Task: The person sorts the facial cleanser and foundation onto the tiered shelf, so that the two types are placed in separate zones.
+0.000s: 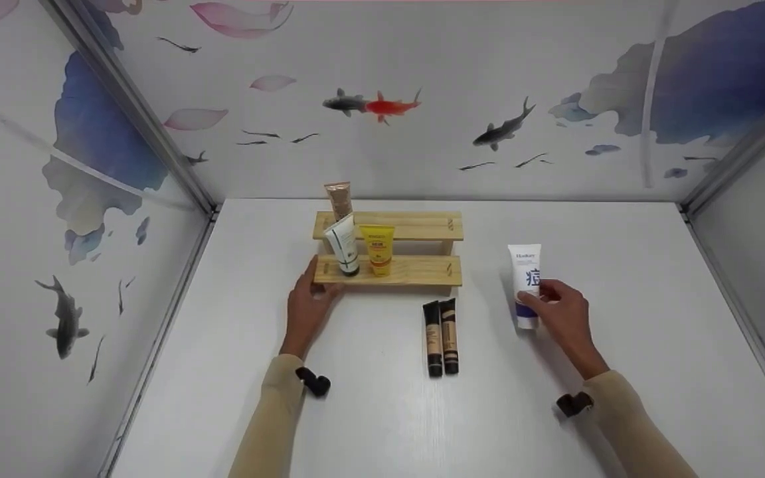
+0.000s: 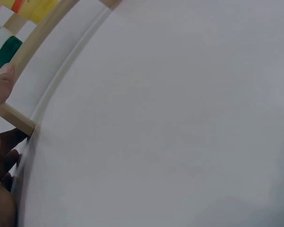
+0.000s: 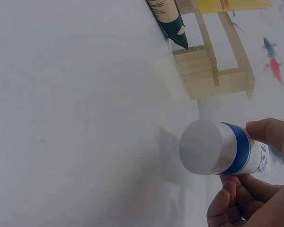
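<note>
My right hand [image 1: 563, 315] pinches a white and blue squeeze tube [image 1: 525, 269] between thumb and fingers, cap end down. In the right wrist view its round white cap [image 3: 200, 147] faces the camera. My left hand [image 1: 306, 309] grips the left end of a two-tier wooden rack [image 1: 416, 269]; the left wrist view has the thumb [image 2: 7, 75] on the front board and the other fingers by the side leg. On the lower tier stand a white tube with a dark green cap [image 1: 342, 245], slightly tilted, and a yellow tube [image 1: 378, 249]. A brownish tube [image 1: 339, 199] stands on the upper tier.
Two black and beige tubes [image 1: 433, 338] lie side by side on the white table [image 1: 369, 411], in front of the rack. Printed panels with fish [image 1: 392, 106] rise behind and at both sides. Dark wrist cameras [image 1: 313, 383] sit on both sleeves.
</note>
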`<state>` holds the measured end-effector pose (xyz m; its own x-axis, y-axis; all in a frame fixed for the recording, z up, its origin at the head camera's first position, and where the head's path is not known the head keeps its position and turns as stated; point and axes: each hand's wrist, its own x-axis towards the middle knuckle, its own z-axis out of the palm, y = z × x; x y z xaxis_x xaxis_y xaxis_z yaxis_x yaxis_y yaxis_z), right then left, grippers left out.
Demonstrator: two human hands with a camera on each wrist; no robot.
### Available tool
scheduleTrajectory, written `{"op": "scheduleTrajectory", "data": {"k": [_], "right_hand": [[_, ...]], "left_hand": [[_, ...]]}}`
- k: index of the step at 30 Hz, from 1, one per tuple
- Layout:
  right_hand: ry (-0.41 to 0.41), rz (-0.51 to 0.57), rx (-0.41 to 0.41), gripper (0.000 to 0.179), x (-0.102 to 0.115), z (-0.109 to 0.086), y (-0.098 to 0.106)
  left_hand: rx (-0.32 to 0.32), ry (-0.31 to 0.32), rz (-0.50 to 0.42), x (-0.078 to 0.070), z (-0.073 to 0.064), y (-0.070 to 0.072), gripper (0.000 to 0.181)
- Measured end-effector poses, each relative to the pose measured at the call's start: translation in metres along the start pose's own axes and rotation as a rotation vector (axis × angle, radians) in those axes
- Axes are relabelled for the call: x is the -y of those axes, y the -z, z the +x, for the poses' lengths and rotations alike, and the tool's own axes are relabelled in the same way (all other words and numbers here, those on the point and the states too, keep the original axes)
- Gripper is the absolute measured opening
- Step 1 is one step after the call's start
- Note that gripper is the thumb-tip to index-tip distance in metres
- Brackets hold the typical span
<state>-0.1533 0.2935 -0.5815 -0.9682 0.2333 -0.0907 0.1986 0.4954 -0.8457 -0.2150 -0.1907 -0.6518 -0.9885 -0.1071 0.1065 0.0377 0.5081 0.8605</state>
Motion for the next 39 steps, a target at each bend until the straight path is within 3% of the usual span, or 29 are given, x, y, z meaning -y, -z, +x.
{"op": "scheduleTrajectory", "data": {"k": [20,39], "right_hand": [[0.118,0.024,-0.104,0.051,0.001,-0.001,0.003],[0.147,0.050,-0.147,0.050,0.012,-0.001,0.007]], "left_hand": [[0.012,0.014,-0.008,0.004,0.000,0.000,0.102],[0.010,-0.008,-0.020,0.004,0.001,0.000,0.101]]}}
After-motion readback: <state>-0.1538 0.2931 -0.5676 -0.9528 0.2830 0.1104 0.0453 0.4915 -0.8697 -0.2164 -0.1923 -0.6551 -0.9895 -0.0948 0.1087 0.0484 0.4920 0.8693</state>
